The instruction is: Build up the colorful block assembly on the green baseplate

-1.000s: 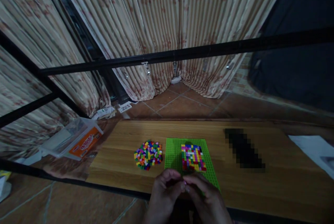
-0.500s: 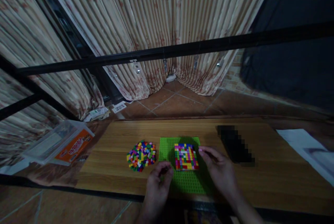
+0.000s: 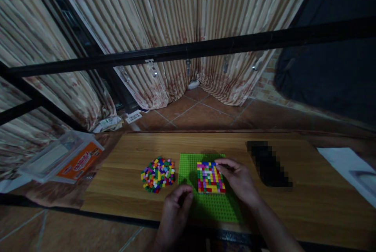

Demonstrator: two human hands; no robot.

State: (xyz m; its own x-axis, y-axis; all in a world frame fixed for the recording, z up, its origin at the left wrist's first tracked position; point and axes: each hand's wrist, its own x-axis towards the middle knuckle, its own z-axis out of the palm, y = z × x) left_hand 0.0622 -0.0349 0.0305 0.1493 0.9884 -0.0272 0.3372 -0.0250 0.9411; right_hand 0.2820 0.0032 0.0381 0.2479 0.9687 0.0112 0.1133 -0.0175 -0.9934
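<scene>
A square block of small multicoloured toy bricks [image 3: 210, 178] stands on a green studded baseplate [image 3: 216, 209]. My right hand [image 3: 239, 179] reaches in from the right, thumb and forefinger pinched over the block's far right corner. A small pale pink brick appears to be between those fingertips, mostly covered by them. Beside the baseplate's left edge, my left hand [image 3: 176, 209] is held with curled fingers, thumb and forefinger close together. Whatever it may hold is hidden. Left of the baseplate lies a loose pile of mixed bricks [image 3: 158, 175].
The wooden table [image 3: 117, 181] carries everything. A black pixelated object [image 3: 269, 164] lies on its right side, with white paper [image 3: 346, 165] beyond. A clear plastic box with an orange label [image 3: 82, 162] sits at left. A black metal bar [image 3: 176, 51] crosses before the curtains.
My right hand has moved left and slightly away from me, from beside the brick block to its far right corner. My left hand has hardly moved. The view has shifted slightly.
</scene>
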